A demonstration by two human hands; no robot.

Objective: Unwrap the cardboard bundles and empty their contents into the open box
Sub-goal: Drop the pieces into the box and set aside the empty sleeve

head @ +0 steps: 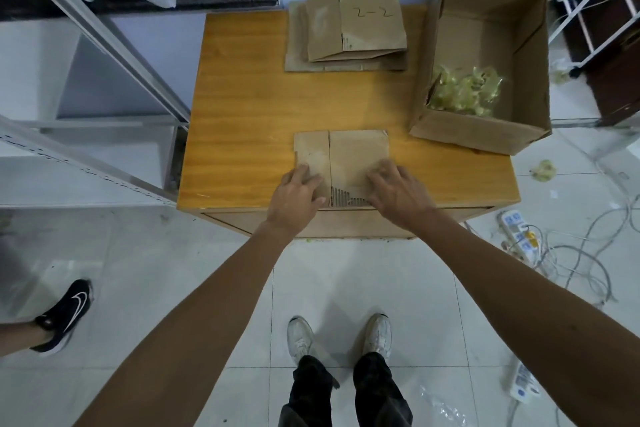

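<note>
A folded cardboard bundle (346, 156) lies flat at the near edge of the wooden table (249, 107). My left hand (298, 192) rests on its near left corner, thumb curled at the bundle's edge. My right hand (394, 189) presses on its near right corner with bent fingers. Corrugated ribs show between the two hands. A stack of flattened cardboard wrappers (349, 31), the top one marked "2-2", lies at the table's far side. The open box (485, 62) stands at the right, holding a pile of pale green plastic-wrapped contents (464, 92).
A metal shelf frame (104, 31) stands left of the table. Power strips and tangled cables (554, 253) lie on the tiled floor at the right, with a green scrap (544, 170). Another person's black shoe (65, 315) is at the lower left. My white shoes (339, 336) are below.
</note>
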